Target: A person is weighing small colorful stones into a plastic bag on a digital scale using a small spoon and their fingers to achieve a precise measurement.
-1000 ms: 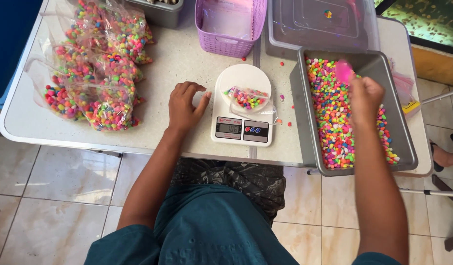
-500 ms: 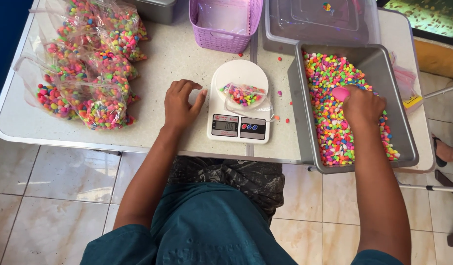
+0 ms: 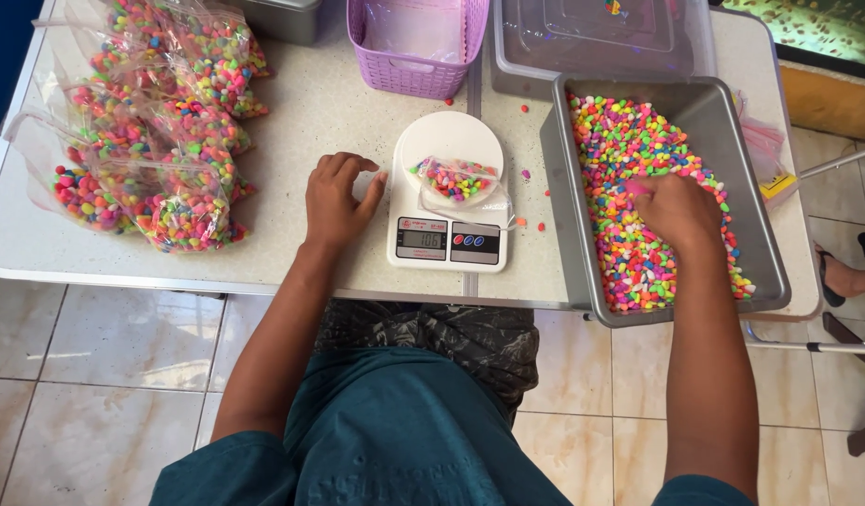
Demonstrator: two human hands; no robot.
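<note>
On the white platform of the small kitchen scale (image 3: 448,201) lies a clear plastic bag (image 3: 460,181), partly filled with multicoloured pebbles and slumped toward the right edge of the platform. Just left of the scale, the left hand (image 3: 337,199) rests on the speckled table (image 3: 310,112) with its fingers loosely curled — the fingertips touch the scale's left side and hold nothing. To the right, the right hand (image 3: 676,211) is pressed down into the pebbles (image 3: 629,150) that fill the grey metal tray (image 3: 704,112); its fingers are bent and buried among them, and something pink shows at the fingertips, though I cannot tell what they grip. A few loose pebbles are scattered on the table between scale and tray.

Behind the scale stands a purple plastic basket (image 3: 418,70), and beside it, behind the tray, a clear lidded container (image 3: 601,42). At the far left of the table is a heap of filled pebble bags (image 3: 151,141) — packed close, overlapping 1 another. A sandalled foot (image 3: 844,276) of another person shows at the right edge, on the tiled floor (image 3: 95,375).
</note>
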